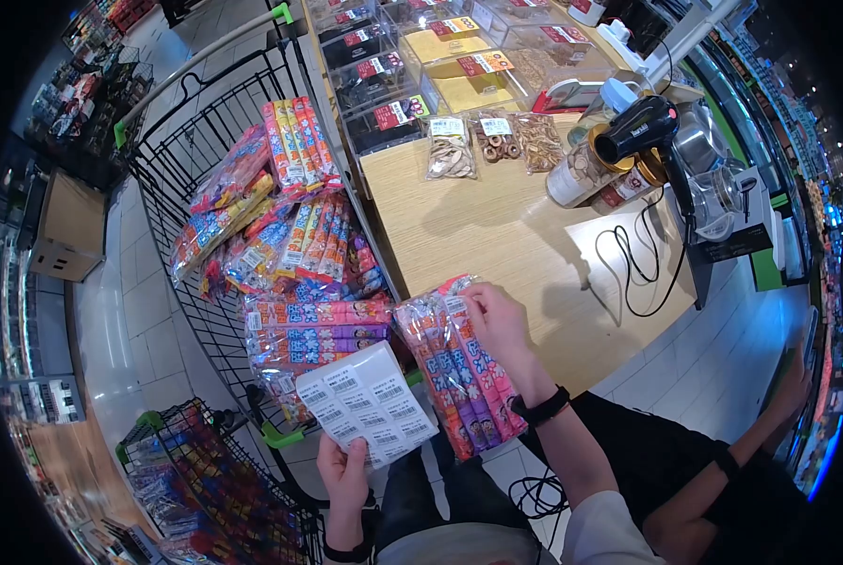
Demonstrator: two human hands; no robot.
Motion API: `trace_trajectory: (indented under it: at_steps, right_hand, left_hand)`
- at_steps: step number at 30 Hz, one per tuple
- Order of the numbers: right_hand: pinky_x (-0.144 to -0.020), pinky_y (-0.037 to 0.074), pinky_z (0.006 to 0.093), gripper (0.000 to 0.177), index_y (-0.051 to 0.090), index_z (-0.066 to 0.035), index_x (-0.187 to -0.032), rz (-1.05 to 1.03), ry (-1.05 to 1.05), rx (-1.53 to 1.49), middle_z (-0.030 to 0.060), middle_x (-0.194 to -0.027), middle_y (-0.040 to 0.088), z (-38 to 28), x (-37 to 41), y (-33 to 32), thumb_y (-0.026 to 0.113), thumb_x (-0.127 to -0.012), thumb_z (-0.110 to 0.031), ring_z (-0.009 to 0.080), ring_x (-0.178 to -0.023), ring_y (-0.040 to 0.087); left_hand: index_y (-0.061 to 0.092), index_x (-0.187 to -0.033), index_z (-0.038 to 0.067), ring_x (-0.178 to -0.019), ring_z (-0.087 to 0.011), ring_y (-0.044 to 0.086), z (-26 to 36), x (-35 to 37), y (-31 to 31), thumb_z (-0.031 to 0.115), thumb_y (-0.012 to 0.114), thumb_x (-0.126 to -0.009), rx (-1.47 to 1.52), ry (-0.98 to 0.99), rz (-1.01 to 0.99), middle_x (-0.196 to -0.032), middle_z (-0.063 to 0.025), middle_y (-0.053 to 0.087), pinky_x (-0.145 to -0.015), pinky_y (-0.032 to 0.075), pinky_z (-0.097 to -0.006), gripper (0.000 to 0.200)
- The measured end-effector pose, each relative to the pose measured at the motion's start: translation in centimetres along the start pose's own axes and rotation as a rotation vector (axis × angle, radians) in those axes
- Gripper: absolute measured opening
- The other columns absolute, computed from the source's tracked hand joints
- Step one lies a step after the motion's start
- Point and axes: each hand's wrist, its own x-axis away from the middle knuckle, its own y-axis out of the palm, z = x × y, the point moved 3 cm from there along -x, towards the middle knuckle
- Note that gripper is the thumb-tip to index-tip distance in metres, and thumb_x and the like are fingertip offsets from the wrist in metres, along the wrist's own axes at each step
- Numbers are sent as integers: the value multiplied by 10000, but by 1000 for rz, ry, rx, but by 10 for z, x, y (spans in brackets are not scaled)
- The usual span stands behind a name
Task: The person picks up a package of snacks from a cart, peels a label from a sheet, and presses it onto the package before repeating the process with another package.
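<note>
My left hand (344,471) grips the lower edge of a white sheet of barcode stickers (370,403), thumb on its face. My right hand (499,320) is closed at the upper end of a clear bag of colourful ice pops (454,377), fingertips beside a small white label (455,305) on the plastic. The bag slants over the near edge of the wooden table (478,226), its lower end hanging toward me. Just left of it, the shopping cart (191,315) holds several similar bags (313,334), some lying flat and others leaning. What lies under my right fingers is hidden.
On the table are small packs of dried food (451,155), jars (577,179), a black hair dryer (640,130) and its looped cord (629,292). Clear bins (459,71) stand behind. A second basket (210,476) is at lower left. Another person's arm (732,461) shows at right.
</note>
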Motion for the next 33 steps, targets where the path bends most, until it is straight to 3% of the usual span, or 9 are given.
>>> trace_trajectory:
  at_steps: [6, 13, 15, 21, 31, 33]
  right_hand:
    - [-525, 472, 302, 107, 582, -91, -853, 107, -66, 28, 47, -909, 556, -12, -1, -6, 644, -775, -132, 190, -618, 603]
    - [-536, 476, 326, 73, 572, -92, -839, 102, -114, 98, 38, -889, 547, -18, 1, -7, 616, -790, -124, 221, -639, 593]
    - [-620, 491, 336, 66, 589, -58, -833, 82, -95, 89, 66, -841, 576, -22, 0, -8, 611, -774, -76, 255, -731, 594]
    - [-635, 491, 358, 70, 578, -59, -869, 41, -84, 116, 89, -858, 590, -22, 0, -8, 562, -820, -107, 287, -764, 596]
    - [-624, 488, 352, 116, 575, -55, -918, -42, -22, 139, 101, -885, 591, -16, 3, -11, 567, -828, -127, 273, -750, 600]
    - [-608, 477, 364, 210, 551, -72, -968, -3, 29, -73, 70, -855, 578, -10, 8, -13, 619, -796, -169, 266, -719, 600]
  left_hand:
    - [422, -1176, -43, -969, -132, 546, 1, 0, 1, 75, 516, -882, -1, 6, -2, -1086, -101, 568, -852, 420, -270, 330]
    - [443, -1151, -49, -952, -123, 546, 3, 0, -1, 92, 525, -885, -2, 11, 8, -1070, -97, 576, -838, 421, -262, 313]
    - [443, -1151, -49, -952, -123, 546, 3, 1, -2, 94, 527, -885, -4, 14, 6, -1070, -98, 576, -838, 421, -262, 314]
    - [452, -1152, -45, -952, -121, 544, 4, 2, -3, 98, 531, -884, 1, 19, 9, -1072, -92, 576, -840, 418, -262, 314]
    - [453, -1158, -46, -957, -125, 544, 5, 5, -2, 93, 532, -883, 13, 13, -7, -1075, -93, 576, -846, 416, -264, 318]
    - [448, -1162, -46, -958, -126, 545, 6, 4, 0, 95, 530, -884, 24, 17, -14, -1075, -94, 576, -846, 417, -264, 322]
